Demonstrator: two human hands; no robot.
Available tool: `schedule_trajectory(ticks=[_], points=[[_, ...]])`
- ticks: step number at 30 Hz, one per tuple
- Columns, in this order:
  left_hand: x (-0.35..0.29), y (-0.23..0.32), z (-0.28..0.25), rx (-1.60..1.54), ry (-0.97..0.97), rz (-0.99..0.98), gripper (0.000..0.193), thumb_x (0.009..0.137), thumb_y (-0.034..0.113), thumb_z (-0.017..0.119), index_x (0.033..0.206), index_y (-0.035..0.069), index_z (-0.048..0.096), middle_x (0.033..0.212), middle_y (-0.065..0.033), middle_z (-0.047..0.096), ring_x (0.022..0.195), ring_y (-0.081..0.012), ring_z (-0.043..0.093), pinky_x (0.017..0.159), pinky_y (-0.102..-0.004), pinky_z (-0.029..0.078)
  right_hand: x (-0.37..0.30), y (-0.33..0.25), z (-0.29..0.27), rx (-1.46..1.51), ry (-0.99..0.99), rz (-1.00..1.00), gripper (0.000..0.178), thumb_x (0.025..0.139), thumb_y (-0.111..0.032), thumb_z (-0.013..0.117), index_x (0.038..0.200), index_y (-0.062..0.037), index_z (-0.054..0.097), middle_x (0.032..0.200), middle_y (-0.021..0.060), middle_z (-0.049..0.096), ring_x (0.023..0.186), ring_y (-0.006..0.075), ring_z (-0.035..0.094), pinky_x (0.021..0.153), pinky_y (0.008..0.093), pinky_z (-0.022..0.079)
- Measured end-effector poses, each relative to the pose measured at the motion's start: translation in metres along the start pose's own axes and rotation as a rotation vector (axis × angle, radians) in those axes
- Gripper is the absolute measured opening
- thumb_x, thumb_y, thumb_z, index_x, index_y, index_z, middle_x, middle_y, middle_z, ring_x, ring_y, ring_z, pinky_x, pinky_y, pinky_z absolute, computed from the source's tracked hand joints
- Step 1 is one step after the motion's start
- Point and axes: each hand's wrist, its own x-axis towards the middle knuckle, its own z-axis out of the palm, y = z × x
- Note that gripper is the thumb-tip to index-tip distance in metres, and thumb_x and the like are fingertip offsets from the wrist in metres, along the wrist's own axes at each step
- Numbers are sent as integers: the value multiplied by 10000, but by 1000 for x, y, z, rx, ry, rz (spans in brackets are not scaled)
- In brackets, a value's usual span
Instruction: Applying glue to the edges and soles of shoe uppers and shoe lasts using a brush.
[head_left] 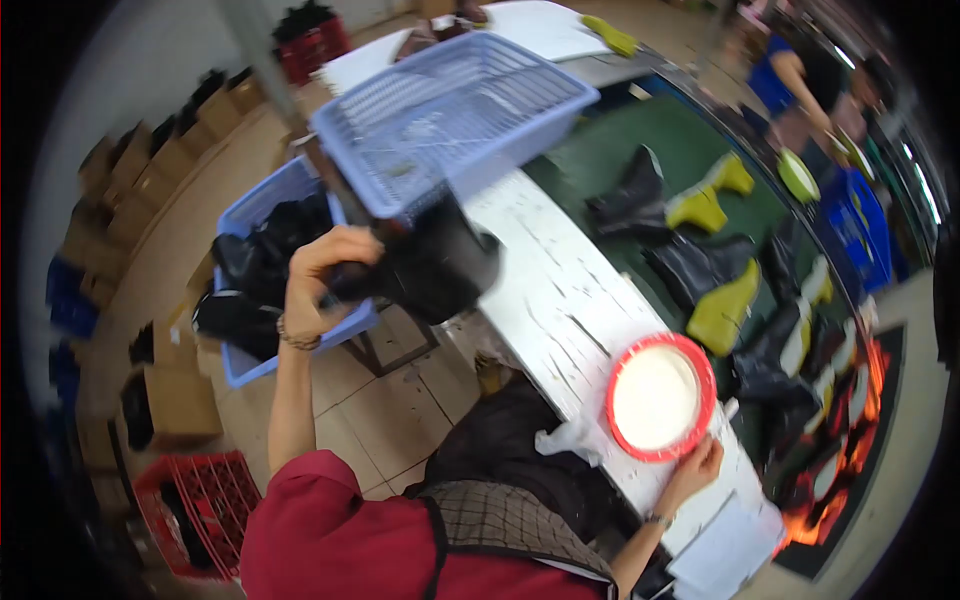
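Observation:
My left hand is closed on a black boot, held up in the air between the crate of dark boots and the white table. The boot is blurred by motion. My right hand is at the table's right part, its fingers curled close beside the rim of a red bowl. What those fingers hold, if anything, I cannot make out. A white, creamy liquid fills much of the bowl. Next to the bowl lies a crumpled whitish cloth or plastic.
Beyond the white table, a green conveyor belt carries several black boots and yellow-green shoe lasts. A blue basket stands at the table's far end. Left of it, a blue crate holds dark boots. Another person works across the belt.

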Motion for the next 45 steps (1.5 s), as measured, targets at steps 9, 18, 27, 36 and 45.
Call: schedule_trajectory(ticks=[9, 18, 27, 36, 45], points=[[106, -118, 173, 130, -883, 159, 625, 720, -225, 492, 1060, 192, 809, 1661, -175, 304, 1506, -370, 347, 1225, -363, 300, -2, -35, -19, 341, 9, 301, 228, 1046, -150, 600, 1142, 40, 680, 778, -21, 553, 672, 39, 456, 585, 218, 363], [109, -112, 197, 328, -637, -70, 666, 834, -13, 702, 1447, 131, 484, 1393, -174, 552, 1207, -287, 588, 977, -359, 510, 1, -128, -29, -438, -215, -250, 121, 872, -112, 765, 990, -86, 780, 804, 49, 654, 634, 174, 602, 589, 288, 466], [105, -146, 222, -170, -701, -218, 747, 895, 61, 669, 1571, 113, 355, 1441, -220, 551, 1304, -311, 570, 1107, -384, 426, -13, -154, -33, -705, -365, -374, 115, 840, -158, 790, 930, -86, 775, 788, 61, 665, 662, 247, 656, 584, 348, 488], [108, -102, 239, 153, -359, -159, 458, 777, 125, 762, 1205, -22, 690, 929, -181, 764, 887, -344, 747, 828, -393, 582, -27, -117, -54, -302, -300, -87, 174, 878, -104, 773, 1037, -35, 771, 726, 61, 644, 617, 120, 544, 565, 274, 420], [105, 51, 228, -309, -1164, -388, 407, 841, 149, 802, 1174, -59, 697, 1012, -96, 758, 924, -138, 669, 875, -307, 539, 17, -171, -2, 70, -262, -352, 145, 839, -108, 810, 976, -66, 792, 847, 25, 692, 677, 124, 599, 587, 310, 422]])
